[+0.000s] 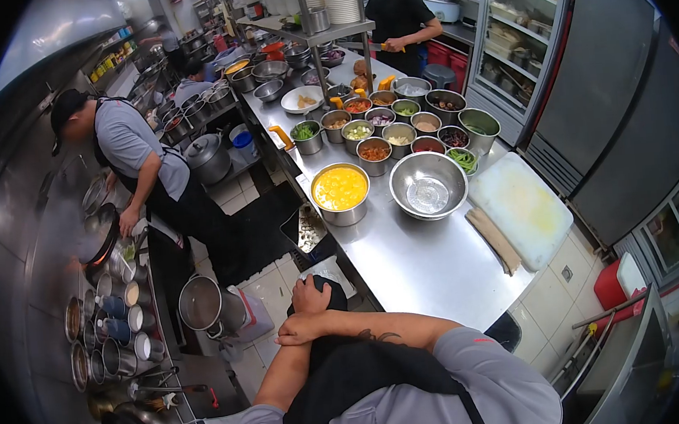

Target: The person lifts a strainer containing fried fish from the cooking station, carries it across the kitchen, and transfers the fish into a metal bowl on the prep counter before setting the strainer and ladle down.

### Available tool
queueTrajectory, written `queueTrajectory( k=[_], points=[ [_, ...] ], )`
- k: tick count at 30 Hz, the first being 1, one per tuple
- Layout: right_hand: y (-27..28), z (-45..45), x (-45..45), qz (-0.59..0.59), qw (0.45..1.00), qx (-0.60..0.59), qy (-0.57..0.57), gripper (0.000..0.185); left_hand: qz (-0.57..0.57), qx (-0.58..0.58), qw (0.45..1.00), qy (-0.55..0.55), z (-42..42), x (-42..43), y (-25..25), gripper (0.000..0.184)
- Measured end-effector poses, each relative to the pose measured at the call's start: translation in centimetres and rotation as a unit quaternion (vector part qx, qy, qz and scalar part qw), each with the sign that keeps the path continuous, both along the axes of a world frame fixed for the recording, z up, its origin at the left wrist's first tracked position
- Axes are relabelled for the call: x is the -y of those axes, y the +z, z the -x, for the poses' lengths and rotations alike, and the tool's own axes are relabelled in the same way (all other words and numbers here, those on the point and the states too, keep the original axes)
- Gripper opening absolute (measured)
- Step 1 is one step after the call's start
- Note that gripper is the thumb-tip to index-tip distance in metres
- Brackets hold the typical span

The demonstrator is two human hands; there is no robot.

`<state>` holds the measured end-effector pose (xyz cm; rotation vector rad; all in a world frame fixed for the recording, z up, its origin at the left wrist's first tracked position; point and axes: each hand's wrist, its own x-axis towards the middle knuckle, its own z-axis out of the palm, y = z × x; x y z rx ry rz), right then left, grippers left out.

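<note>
My left hand (pixel 311 295) lies on a black-clothed knee (pixel 335 291), its fingers over the dark fabric and no item visible in it. Across it comes my right arm, and my right hand (pixel 299 327) is wrapped over my left wrist. A black apron (pixel 370 393) covers my front. Ahead of my hands is a steel counter (pixel 396 267). On it stand a pot of yellow liquid, like beaten egg (pixel 340 189), and a wide steel bowl (pixel 428 185) with a little clear contents. Beyond them sit several small pots of chopped ingredients (pixel 374 153).
A white cutting board (pixel 523 209) and a folded tan cloth (pixel 492 240) lie at the counter's right. On the left, a person in a grey shirt (pixel 130 133) works at a wok (pixel 102 235). Another person in black (pixel 404 19) stands behind the counter. A large pot (pixel 201 298) stands left of my knee.
</note>
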<state>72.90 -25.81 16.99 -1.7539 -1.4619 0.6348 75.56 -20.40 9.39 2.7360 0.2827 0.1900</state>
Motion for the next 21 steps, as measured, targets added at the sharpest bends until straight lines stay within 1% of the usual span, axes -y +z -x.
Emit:
queueTrajectory(
  k=[4, 10, 16, 19, 21],
  points=[
    [-0.4, 0.0, -0.1, -0.016, 1.000, -0.004, -0.008, 0.051, 0.000, 0.000, 1.000, 0.001, 0.0, 0.1, 0.4, 0.056],
    [-0.3, -0.1, -0.2, -0.002, 1.000, -0.010, -0.002, 0.052, -0.008, 0.008, 1.000, 0.003, -0.3, -0.4, -0.9, 0.057],
    [-0.9, -0.1, -0.9, -0.004, 1.000, 0.003, 0.003, 0.052, 0.001, 0.007, 1.000, 0.011, 0.1, -0.5, -0.2, 0.057],
    [0.7, 0.1, -0.6, -0.011, 1.000, -0.006, 0.009, 0.051, -0.005, 0.013, 1.000, 0.013, 0.2, -0.9, -0.3, 0.058],
    [0.1, 0.0, -0.9, -0.010, 1.000, 0.002, 0.001, 0.050, -0.009, 0.001, 1.000, 0.014, 0.4, -0.9, 0.2, 0.057]
  ],
)
